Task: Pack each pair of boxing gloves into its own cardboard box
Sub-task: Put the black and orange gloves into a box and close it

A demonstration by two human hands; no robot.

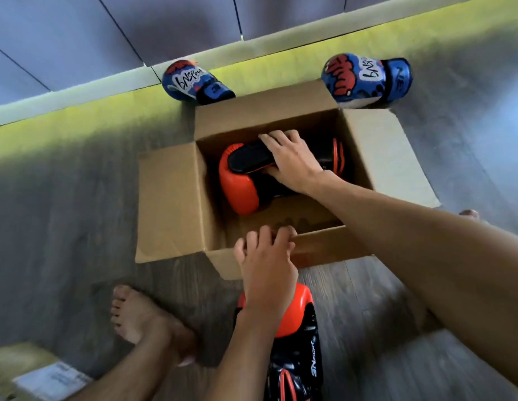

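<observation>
Grey floor (pixel 64 198) — the box (pixel 171 204) holds one orange glove (pixel 237 186), grasped by the right hand (pixel 292 160); the left hand (pixel 266 261) grips its near wall, half-hiding the floor glove (pixel 298 311). Beyond: blue glove (pixel 194 82), second blue glove (pixel 362 79) — corner carton (pixel 35 371) cut off.

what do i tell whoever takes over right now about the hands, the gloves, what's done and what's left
Hands: right hand grips an orange glove inside the open cardboard box; left hand holds the box's near edge.
Things: the second orange glove lies on the floor by the box's near side; one blue glove and the other blue glove lie beyond the box.
Done: one orange glove in.
Left: its mate, then the blue pair in their own box.
</observation>
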